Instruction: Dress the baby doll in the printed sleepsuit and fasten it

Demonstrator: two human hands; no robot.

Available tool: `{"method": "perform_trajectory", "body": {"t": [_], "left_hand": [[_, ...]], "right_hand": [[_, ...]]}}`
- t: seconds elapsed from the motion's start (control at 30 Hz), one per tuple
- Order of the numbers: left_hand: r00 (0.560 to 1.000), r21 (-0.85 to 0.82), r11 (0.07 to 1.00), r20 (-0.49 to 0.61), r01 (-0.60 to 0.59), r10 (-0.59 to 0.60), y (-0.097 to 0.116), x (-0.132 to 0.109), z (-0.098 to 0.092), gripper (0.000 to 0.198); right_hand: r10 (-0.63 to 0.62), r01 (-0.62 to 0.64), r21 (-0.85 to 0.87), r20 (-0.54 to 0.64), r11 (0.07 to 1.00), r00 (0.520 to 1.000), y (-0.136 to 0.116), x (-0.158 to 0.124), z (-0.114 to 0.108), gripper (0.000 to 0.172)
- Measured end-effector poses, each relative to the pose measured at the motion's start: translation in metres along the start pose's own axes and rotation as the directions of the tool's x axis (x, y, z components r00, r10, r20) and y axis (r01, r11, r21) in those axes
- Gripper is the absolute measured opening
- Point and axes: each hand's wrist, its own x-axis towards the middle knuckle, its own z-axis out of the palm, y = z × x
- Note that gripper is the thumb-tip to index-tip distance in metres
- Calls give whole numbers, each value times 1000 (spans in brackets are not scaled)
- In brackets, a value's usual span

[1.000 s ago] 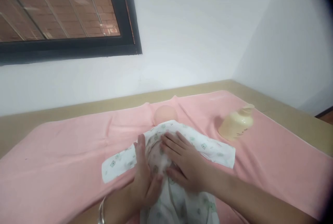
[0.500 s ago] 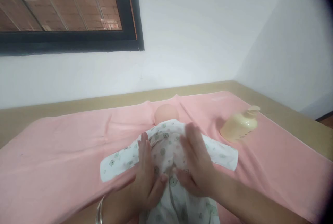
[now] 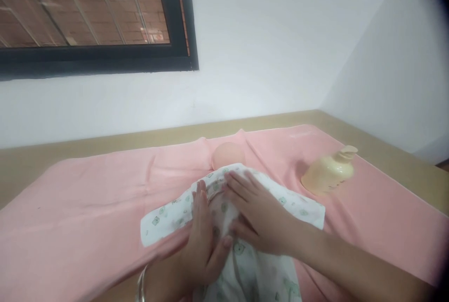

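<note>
A white baby garment with small green animal prints lies with its sleeves spread out, dressed on what looks like a baby doll. Its smooth round pinkish head shows beyond the collar. On the left side of the chest, my left hand rests edge-on with fingers stretched forward and thumb out; a silver bangle circles that wrist. My right hand lies palm down across the upper chest, its fingers extended and pointing up and left. Neither hand grasps anything. Much of the garment's front is hidden beneath the hands.
A pink sheet spreads under the doll over a tan surface. To the right, a pale yellow pump bottle stands on the sheet, seen tilted. White walls and a dark-framed window are behind.
My right hand has moved left and settled flatter over the chest. My left hand stays against the doll's left side. The whole view has shifted slightly.
</note>
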Motion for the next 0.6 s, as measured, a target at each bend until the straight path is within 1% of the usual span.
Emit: {"method": "perform_trajectory", "body": {"t": [0.13,0.27,0.33,0.47,0.53,0.6], "left_hand": [[1000,-6,1000,7,6,-6,0,0,2,88],[1000,-31,999,-7,16,-16,-1,2,4,85],[1000,-31,999,-14,27,-27,-1,2,4,83],[998,-50,997,19,54,-53,-1,4,3,81],[996,-51,995,9,85,-85,-1,3,3,80],[994,-41,993,-4,107,-107,-2,3,4,80]], "right_hand": [[-24,24,10,8,1000,1000,1,0,-5,69],[50,-51,-9,-22,999,998,-4,-1,-4,64],[51,-51,-23,-23,998,998,-7,1,-3,63],[87,-88,-54,-33,995,996,-8,7,-2,68],[70,-70,-47,-20,996,997,-7,7,-3,66],[85,-87,-48,-33,995,996,-6,6,-4,67]]}}
